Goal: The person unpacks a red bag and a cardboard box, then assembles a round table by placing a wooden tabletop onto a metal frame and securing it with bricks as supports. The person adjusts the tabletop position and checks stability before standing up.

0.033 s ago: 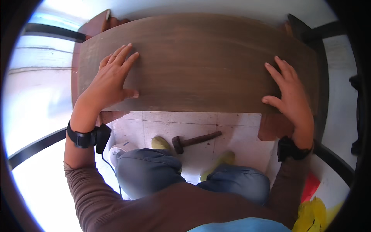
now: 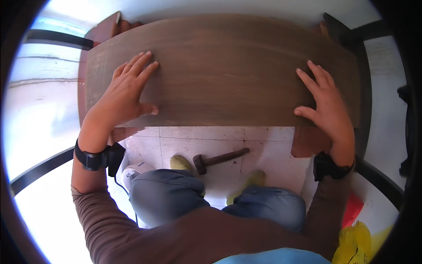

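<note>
A wide dark-brown wooden tabletop (image 2: 220,79) spans the view in front of me, its near edge above my knees. My left hand (image 2: 127,90) lies over its left part, palm down, fingers stretched forward and thumb held apart. Over the right part, my right hand (image 2: 327,101) is likewise spread, with thumb and fingers apart. Both hands are at the wood and hold nothing. The palms' undersides are hidden, so how firmly they press cannot be seen.
On the tiled floor between my feet lies a hammer (image 2: 220,161) with a dark head. Reddish-brown wooden supports (image 2: 310,143) show below the tabletop. Black bars (image 2: 59,38) run at both sides. Yellow (image 2: 355,242) and red (image 2: 351,210) items lie at lower right.
The whole view has shifted slightly, with the tabletop and hammer a little further left. Relative to the wood, my left hand sits slightly further right. Both hands stay spread.
</note>
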Motion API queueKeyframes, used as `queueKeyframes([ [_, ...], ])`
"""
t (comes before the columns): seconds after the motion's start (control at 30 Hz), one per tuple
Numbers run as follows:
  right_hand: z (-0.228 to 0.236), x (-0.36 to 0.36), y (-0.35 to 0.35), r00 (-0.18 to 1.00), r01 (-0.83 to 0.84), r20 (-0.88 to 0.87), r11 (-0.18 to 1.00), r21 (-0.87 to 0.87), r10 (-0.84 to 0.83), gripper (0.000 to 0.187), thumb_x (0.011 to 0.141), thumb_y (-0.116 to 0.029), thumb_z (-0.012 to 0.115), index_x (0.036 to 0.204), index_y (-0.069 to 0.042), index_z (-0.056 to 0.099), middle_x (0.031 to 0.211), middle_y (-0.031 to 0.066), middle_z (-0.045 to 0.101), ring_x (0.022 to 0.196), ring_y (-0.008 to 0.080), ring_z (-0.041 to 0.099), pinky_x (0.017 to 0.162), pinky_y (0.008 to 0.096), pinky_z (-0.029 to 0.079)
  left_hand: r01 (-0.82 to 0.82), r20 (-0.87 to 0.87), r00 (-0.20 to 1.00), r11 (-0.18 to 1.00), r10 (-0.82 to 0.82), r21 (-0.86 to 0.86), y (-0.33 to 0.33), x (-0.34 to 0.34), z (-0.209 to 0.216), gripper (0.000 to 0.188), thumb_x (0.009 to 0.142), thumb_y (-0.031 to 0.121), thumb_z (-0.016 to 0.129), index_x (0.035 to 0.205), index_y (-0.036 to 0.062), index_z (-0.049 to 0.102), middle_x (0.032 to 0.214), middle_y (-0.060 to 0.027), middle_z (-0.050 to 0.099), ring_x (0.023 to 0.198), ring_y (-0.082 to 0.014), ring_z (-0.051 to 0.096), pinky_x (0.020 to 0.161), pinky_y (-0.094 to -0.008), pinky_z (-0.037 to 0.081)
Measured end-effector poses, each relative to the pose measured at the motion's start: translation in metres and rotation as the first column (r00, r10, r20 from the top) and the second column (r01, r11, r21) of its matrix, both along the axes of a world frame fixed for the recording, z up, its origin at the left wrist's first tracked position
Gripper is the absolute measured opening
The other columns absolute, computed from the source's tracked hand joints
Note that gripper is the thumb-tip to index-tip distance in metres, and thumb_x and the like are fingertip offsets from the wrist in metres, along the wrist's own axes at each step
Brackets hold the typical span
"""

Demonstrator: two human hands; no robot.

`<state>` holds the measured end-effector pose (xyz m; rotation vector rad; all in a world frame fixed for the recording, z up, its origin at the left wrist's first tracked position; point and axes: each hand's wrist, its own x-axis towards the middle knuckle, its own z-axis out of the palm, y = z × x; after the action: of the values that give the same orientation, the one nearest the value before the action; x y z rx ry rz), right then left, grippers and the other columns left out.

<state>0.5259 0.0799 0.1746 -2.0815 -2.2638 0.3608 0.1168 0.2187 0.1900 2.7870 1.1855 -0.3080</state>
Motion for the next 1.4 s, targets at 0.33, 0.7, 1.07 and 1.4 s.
queueKeyframes([
  [0.33, -0.031, 0.006, -0.002, 0.995, -0.103, 0.019, 0.992, 0.076, 0.102, 0.081, 0.064, -0.02, 0.08, 0.139, -0.018, 0.049, 0.149, 0.0107, 0.038, 0.136, 0.0341, 0.035, 0.111, 0.0424, 0.033, 0.108, -0.212, 0.975, 0.978, -0.069, 0.181, -0.003, 0.01, -0.037, 0.1, 0.053, 0.015, 0.091, 0.142, 0.0167, 0.045, 0.152, -0.0052, 0.037, 0.136, -0.033, 0.038, 0.112, -0.0442, 0.037],
  [0.7, -0.008, -0.019, -0.025, 1.0, 0.015, -0.008, 1.0, 0.027, -0.015, 0.075, 0.07, -0.028, 0.079, 0.136, -0.007, 0.05, 0.148, 0.0175, 0.037, 0.135, 0.0379, 0.034, 0.111, 0.0425, 0.032, 0.097, 0.146, 0.986, 0.989, -0.081, -0.11, -0.022, 0.005, -0.035, 0.093, 0.059, 0.006, 0.087, 0.141, 0.0186, 0.045, 0.153, -0.0082, 0.034, 0.138, -0.0334, 0.035, 0.113, -0.0448, 0.034],
  [1.07, -0.026, -0.038, -0.03, 0.977, -0.055, 0.21, 0.994, 0.089, 0.035, 0.084, 0.067, -0.017, 0.078, 0.143, -0.013, 0.041, 0.147, 0.0193, 0.034, 0.133, 0.0395, 0.036, 0.1, 0.0558, 0.038, 0.119, -0.083, 0.99, 0.989, -0.112, 0.088, -0.053, 0.014, -0.021, 0.085, 0.064, 0.0, 0.073, 0.142, 0.0155, 0.041, 0.15, -0.0237, 0.028, 0.139, -0.0392, 0.03, 0.109, -0.0482, 0.031],
  [1.4, -0.046, -0.029, -0.032, 0.931, -0.153, 0.362, 0.952, 0.264, 0.049, 0.054, 0.082, -0.011, 0.058, 0.135, -0.006, 0.048, 0.139, 0.0266, 0.043, 0.12, 0.045, 0.048, 0.083, 0.0575, 0.049, 0.187, -0.146, 0.973, 0.981, -0.178, 0.045, -0.05, 0.012, -0.027, 0.091, 0.056, -0.004, 0.072, 0.14, 0.0125, 0.042, 0.15, -0.0266, 0.029, 0.139, -0.0437, 0.031, 0.101, -0.0503, 0.04],
])
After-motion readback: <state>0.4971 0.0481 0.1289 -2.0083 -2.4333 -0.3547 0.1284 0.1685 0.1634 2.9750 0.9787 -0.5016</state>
